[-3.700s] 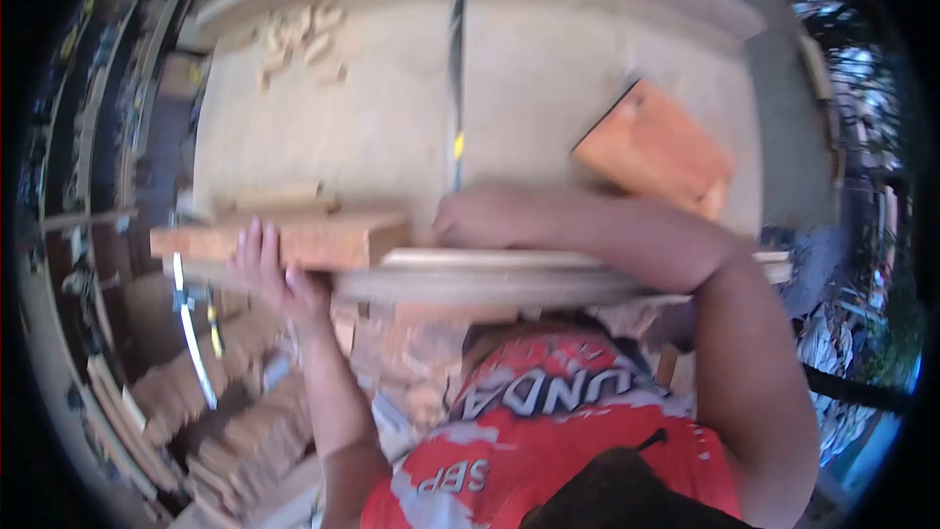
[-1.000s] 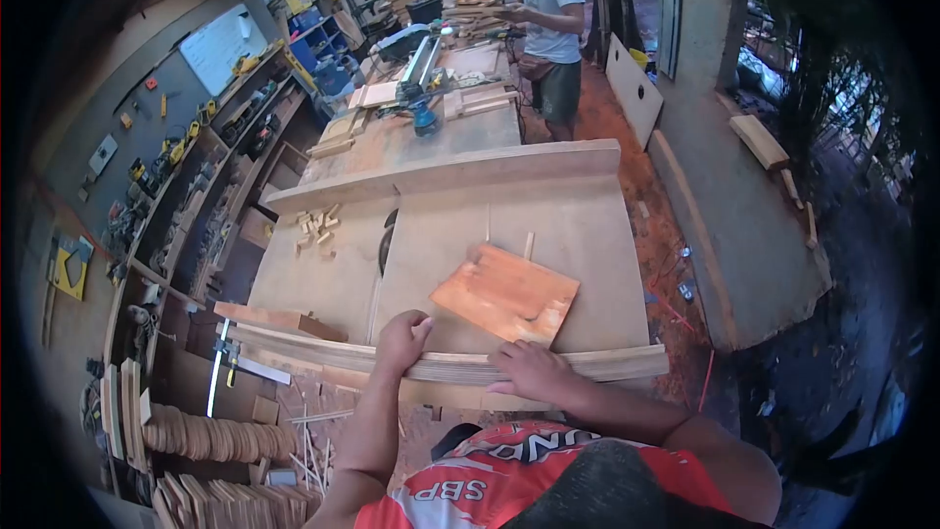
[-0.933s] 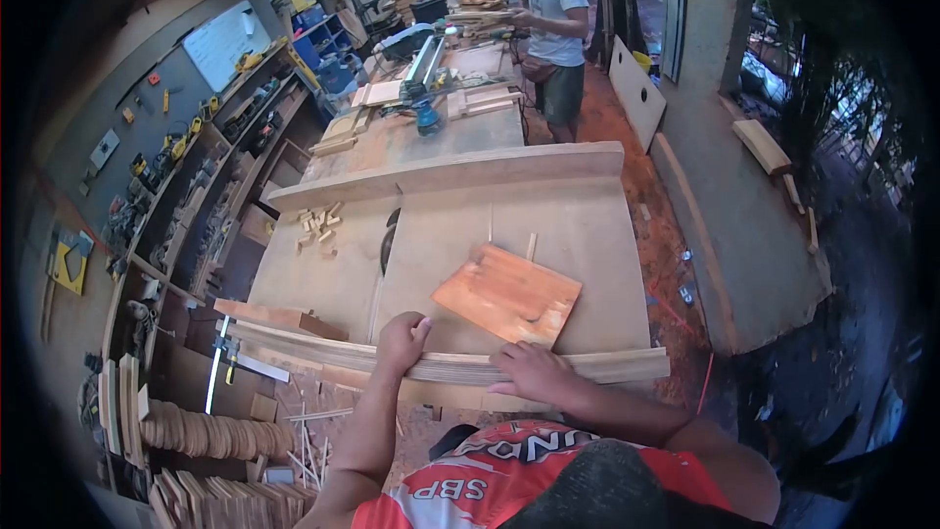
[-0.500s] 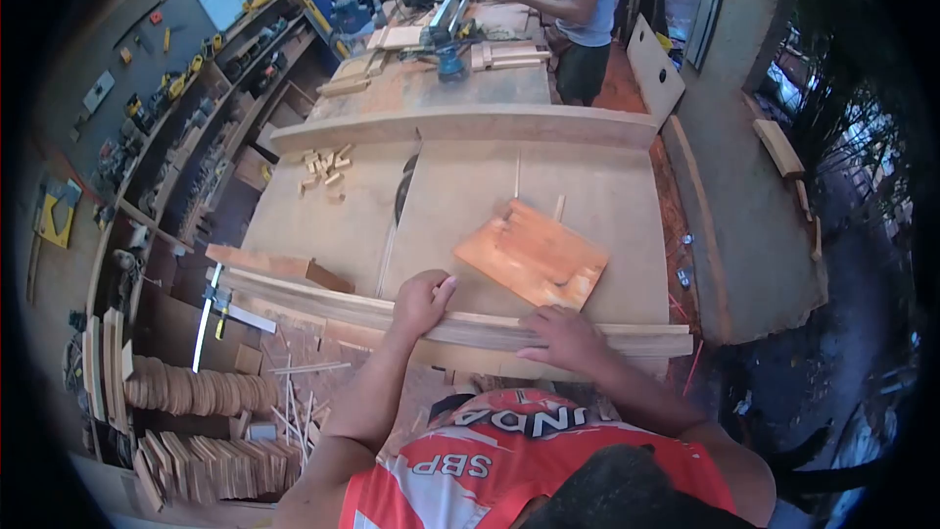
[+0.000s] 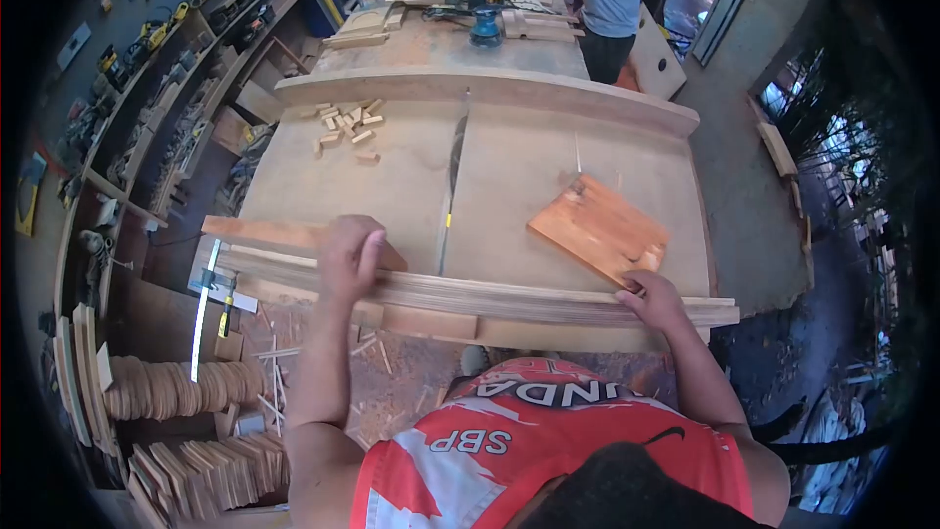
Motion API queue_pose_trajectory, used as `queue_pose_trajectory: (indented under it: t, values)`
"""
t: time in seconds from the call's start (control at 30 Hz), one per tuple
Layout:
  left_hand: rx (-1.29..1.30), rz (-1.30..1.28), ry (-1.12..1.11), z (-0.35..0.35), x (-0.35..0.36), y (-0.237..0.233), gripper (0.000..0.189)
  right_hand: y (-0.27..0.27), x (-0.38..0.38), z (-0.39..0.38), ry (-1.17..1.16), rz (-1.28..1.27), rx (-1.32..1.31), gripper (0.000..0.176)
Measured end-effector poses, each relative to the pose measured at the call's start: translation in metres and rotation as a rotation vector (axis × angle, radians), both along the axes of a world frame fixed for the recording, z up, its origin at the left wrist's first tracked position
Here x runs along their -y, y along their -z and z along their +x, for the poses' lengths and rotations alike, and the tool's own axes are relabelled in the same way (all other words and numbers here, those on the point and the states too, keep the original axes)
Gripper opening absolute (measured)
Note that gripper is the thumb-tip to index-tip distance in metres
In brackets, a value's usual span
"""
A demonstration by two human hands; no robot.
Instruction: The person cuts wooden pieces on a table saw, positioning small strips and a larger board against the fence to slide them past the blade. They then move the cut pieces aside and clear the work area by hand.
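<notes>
A wooden crosscut sled lies before me, with a slot down its middle where a dark saw blade shows. My left hand is closed over the sled's front rail, left of the slot and beside a brown wood block. Farther right, my right hand has its fingers hooked over the same rail, close against the near corner of an orange-brown board. That board lies slanted on the sled, right of the blade.
Small wood offcuts lie left of the blade. A tall back fence crosses the sled. Beyond it, another person works at a bench with a blue sander. A clamp and stacked wood pieces are at left.
My left hand has moved left along the rail, across the slot to the brown block. My right hand has shifted right, to the board's near corner. The view has shifted too.
</notes>
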State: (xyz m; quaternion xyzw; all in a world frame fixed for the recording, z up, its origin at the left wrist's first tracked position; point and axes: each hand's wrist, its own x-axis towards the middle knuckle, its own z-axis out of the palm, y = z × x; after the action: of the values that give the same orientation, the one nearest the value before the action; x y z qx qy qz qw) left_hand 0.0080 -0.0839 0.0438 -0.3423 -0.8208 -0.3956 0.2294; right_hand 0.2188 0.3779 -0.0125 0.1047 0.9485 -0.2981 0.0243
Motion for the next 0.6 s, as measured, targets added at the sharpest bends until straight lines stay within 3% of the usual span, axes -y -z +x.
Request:
queue_pose_trajectory:
  t: [0.13, 0.2, 0.27, 0.33, 0.6]
  values:
    - [0.003, -0.18, -0.077, -0.035, 0.034, -0.006, 0.011, 0.011, 0.0, 0.003, 0.158, -0.012, 0.025, 0.049]
    - [0.168, -0.31, -0.122, -0.044, 0.038, 0.011, 0.018, 0.011, 0.0, -0.001, 0.188, -0.019, 0.03, 0.048]
    - [0.158, -0.304, -0.095, -0.042, 0.032, 0.0, 0.025, 0.01, 0.002, 0.001, 0.226, 0.022, 0.054, 0.044]
    - [0.36, -0.478, -0.153, -0.04, 0.032, -0.005, 0.03, 0.014, 0.003, 0.004, 0.189, 0.066, 0.002, 0.041]
    - [0.295, -0.432, -0.183, -0.041, 0.033, 0.002, 0.033, 0.011, 0.006, 0.002, 0.257, 0.067, -0.028, 0.037]
